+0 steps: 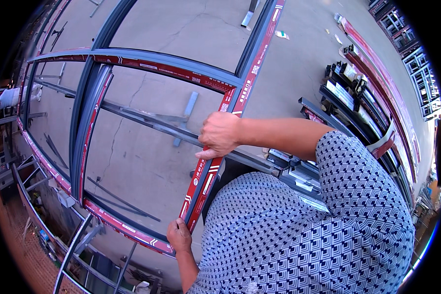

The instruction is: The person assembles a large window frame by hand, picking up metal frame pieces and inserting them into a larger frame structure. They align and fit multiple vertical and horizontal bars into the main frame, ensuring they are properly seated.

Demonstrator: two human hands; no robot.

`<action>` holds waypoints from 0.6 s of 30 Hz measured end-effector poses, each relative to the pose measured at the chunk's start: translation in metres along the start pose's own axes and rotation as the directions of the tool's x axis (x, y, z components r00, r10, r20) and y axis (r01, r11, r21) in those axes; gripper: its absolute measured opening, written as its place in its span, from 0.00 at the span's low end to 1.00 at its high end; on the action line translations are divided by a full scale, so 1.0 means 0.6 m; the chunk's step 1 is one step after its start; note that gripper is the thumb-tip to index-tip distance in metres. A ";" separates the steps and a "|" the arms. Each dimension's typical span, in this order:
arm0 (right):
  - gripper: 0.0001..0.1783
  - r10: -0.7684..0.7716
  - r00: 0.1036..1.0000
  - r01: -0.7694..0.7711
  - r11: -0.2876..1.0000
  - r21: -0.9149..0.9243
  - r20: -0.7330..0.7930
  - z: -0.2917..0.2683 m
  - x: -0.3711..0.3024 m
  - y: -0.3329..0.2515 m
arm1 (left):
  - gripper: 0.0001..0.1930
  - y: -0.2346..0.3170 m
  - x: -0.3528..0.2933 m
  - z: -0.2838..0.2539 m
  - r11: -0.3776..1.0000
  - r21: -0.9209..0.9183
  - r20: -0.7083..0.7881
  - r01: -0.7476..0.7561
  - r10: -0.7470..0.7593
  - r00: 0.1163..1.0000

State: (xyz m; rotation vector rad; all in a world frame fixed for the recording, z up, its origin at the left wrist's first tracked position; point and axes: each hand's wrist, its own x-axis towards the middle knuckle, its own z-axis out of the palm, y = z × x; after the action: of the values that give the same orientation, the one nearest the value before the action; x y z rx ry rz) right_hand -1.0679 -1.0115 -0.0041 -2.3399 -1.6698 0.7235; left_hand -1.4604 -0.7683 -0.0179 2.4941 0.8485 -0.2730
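A large grey metal window frame [164,67], its edges covered in red film, stretches from the upper part of the view to the lower middle. My right hand [219,133] is closed around the near side bar of a smaller sash [195,185], thumb along the red film. My left hand [180,236] grips the same sash close to its lower corner, thumb on top. The sash lies within or against one section of the frame; the exact fit is hard to see. A dark upright bar [82,122] divides the frame to the left. Metal supports [147,120] run beneath it.
Stacks of dark metal profiles [350,95] lie on the floor to the right, beside long red-wrapped lengths [382,88]. More frames [421,73] stand at the far right. Metal racks [78,250] are at the lower left. White striped cloth [12,98] shows at the left edge.
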 end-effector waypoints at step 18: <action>0.37 -0.168 0.981 0.172 0.985 0.028 -0.094 0.079 0.045 -0.195 | 0.28 -0.007 0.005 -0.020 0.968 -0.240 0.061 -0.068 0.085 0.995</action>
State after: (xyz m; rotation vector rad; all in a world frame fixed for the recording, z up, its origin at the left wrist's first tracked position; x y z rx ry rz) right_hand -1.1820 -0.9515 -0.0046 -2.1392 -1.7745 0.5997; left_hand -1.4603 -0.7579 -0.0104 2.2732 0.7098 -0.2185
